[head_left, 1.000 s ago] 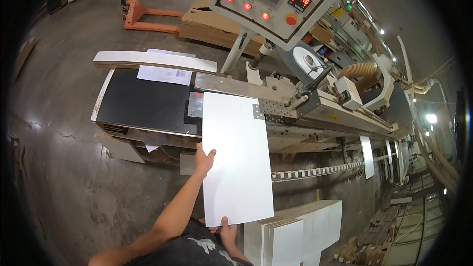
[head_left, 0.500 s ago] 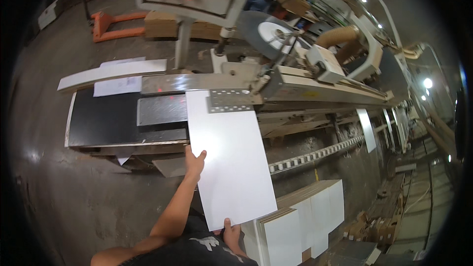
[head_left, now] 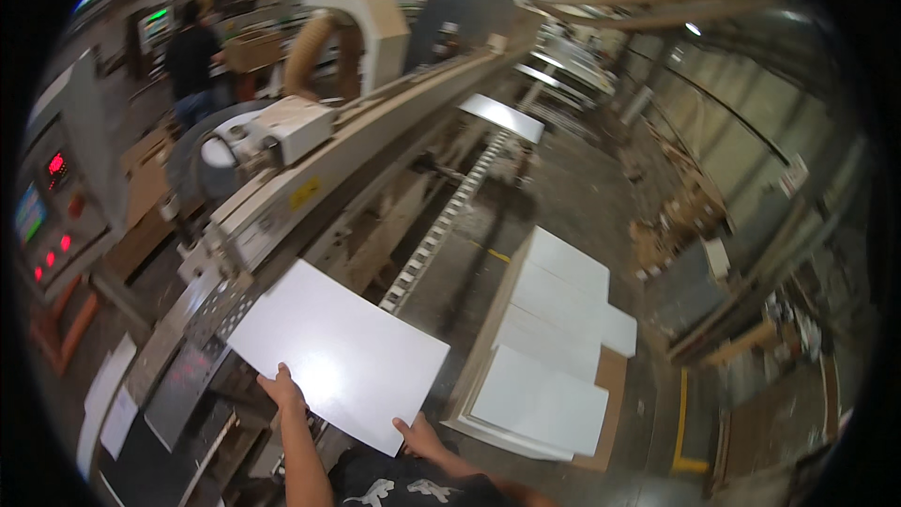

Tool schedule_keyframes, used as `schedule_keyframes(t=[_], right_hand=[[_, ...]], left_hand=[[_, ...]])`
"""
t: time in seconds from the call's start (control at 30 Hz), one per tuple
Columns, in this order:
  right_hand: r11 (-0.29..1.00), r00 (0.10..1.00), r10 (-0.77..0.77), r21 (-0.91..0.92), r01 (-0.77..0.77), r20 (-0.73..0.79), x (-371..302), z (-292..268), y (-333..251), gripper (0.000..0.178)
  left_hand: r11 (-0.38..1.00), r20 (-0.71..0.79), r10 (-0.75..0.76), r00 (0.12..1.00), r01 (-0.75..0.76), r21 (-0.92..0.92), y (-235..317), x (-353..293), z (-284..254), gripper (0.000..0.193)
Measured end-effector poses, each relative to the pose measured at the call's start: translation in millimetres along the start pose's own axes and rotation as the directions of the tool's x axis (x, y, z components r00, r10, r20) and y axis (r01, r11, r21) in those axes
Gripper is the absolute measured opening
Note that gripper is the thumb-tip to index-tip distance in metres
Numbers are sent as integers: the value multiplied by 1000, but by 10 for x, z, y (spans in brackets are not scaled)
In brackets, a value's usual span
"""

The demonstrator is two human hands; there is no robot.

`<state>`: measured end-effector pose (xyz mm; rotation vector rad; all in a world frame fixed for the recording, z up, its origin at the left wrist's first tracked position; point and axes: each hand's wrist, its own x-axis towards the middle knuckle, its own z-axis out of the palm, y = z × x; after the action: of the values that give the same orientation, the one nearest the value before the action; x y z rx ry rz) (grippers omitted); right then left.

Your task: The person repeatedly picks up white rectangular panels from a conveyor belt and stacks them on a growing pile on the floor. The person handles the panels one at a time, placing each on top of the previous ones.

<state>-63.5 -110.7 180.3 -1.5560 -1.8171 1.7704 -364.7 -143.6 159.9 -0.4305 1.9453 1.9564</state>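
A flat white rectangular panel (head_left: 343, 352) lies in front of me, its far end at the perforated metal plate (head_left: 235, 317) of a long machine. On its left edge, my left hand (head_left: 284, 389) grips with the thumb on top; the fingers beneath are hidden. My right hand (head_left: 419, 435) holds the near right corner the same way, thumb over the top face. To the right of the panel stands a stack of similar white panels (head_left: 544, 404), on brown board.
The machine's long beam (head_left: 375, 127) runs away to the far right, beside a roller track (head_left: 450, 216). Another white panel (head_left: 502, 116) lies farther along it. A control box (head_left: 70, 197) with red lights stands left. A person (head_left: 192, 61) in dark clothes is beyond the machine.
My view has swung to the right along the machine. Both hands still grip the panel, which now sits at a slant in view. More of the panel stack shows.
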Motion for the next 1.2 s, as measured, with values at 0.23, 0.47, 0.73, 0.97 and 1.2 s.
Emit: schedule_keyframes(t=[0.23,0.47,0.73,0.97,1.2], right_hand=[[964,942,141,258,-61,-305,-306,-476,262,50],[868,814,219,-274,-414,-537,-1682,-677,1243,43],[855,818,407,-145,-498,-406,-2658,-668,2950,50],[919,668,360,124,-374,-651,-2118,-1604,4203,48],[524,421,790,847,-85,-446,-1432,-3269,5303,76]], left_hand=[[998,251,-49,967,40,42,30,-59,756,64],[909,611,-202,766,-85,408,-143,731,794,45],[934,820,-306,484,-13,356,-242,1323,1666,40],[820,855,269,443,-571,38,-491,-663,941,26],[415,644,-493,585,-492,765,-1397,-2511,-329,41]])
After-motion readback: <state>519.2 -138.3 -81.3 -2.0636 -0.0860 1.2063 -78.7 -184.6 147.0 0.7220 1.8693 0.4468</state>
